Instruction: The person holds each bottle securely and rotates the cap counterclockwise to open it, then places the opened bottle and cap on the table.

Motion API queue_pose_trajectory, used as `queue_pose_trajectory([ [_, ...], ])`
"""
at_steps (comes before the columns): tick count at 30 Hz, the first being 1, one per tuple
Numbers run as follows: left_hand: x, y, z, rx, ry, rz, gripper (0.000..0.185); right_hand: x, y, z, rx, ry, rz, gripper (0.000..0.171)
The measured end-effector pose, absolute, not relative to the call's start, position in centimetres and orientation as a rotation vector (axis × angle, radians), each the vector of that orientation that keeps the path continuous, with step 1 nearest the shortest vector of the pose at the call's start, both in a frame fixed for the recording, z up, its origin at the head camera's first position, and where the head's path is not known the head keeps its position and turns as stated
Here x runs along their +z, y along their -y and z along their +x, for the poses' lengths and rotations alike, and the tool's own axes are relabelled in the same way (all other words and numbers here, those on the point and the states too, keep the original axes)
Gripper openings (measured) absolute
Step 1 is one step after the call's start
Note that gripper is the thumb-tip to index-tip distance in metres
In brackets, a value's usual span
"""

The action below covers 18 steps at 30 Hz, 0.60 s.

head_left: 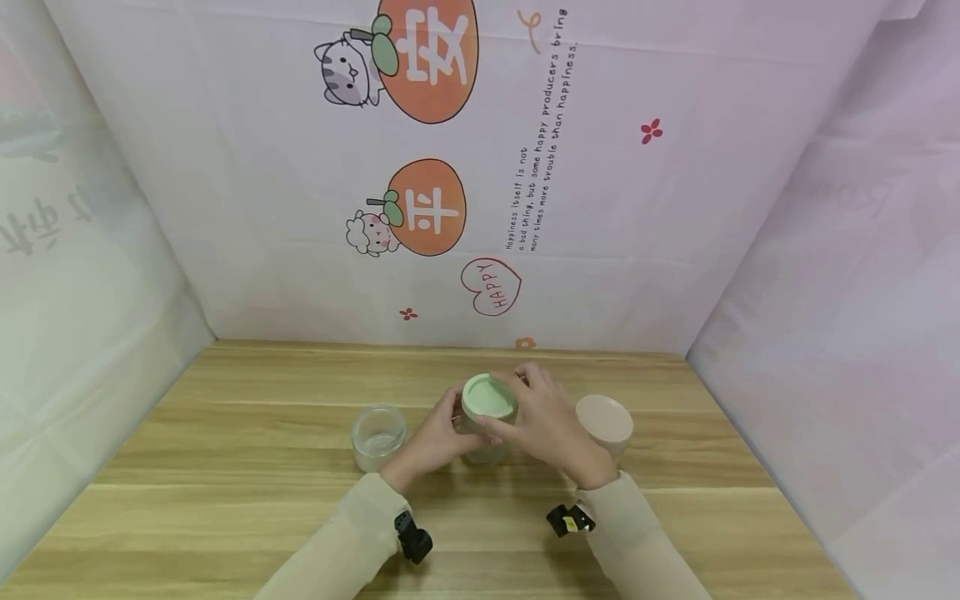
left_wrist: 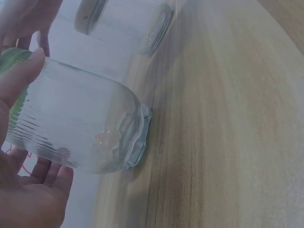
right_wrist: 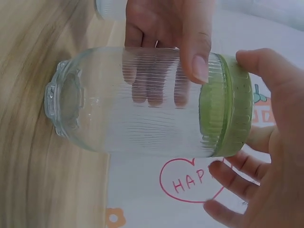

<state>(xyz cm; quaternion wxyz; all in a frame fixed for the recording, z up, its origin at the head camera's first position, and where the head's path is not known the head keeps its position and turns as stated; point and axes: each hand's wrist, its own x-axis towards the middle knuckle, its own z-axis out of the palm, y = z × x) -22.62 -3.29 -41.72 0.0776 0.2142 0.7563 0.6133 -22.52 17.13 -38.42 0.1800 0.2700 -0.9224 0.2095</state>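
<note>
Near table (head_left: pixel 225 467) centre, between open jar (head_left: pixel 378 436) and pink-lidded jar (head_left: pixel 604 423): ribbed jar (head_left: pixel 487 442) upright, left hand (head_left: pixel 435 437) wrapped round glass, right hand (head_left: pixel 543 425) fingers curled round green lid (head_left: pixel 489 397). Best hold glass firm, turn lid level.

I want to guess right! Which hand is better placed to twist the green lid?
Probably the right hand: its fingers already curl around the green lid, while the left hand grips the ribbed glass jar standing on the wooden table.
</note>
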Motion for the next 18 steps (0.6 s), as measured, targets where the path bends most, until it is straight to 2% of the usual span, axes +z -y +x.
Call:
queue_pose_trajectory([
  [6, -43.9, 3.3, -23.9, 1.828, -2.273, 0.635, 0.086, -38.7, -17.4, -22.9, 0.860, 2.663, 0.848, 0.069],
  [18, -44.4, 3.5, -24.2, 1.818, -2.275, 0.672, 0.085, -39.0, -17.3, -23.7, 1.027, 2.624, 0.995, 0.065],
])
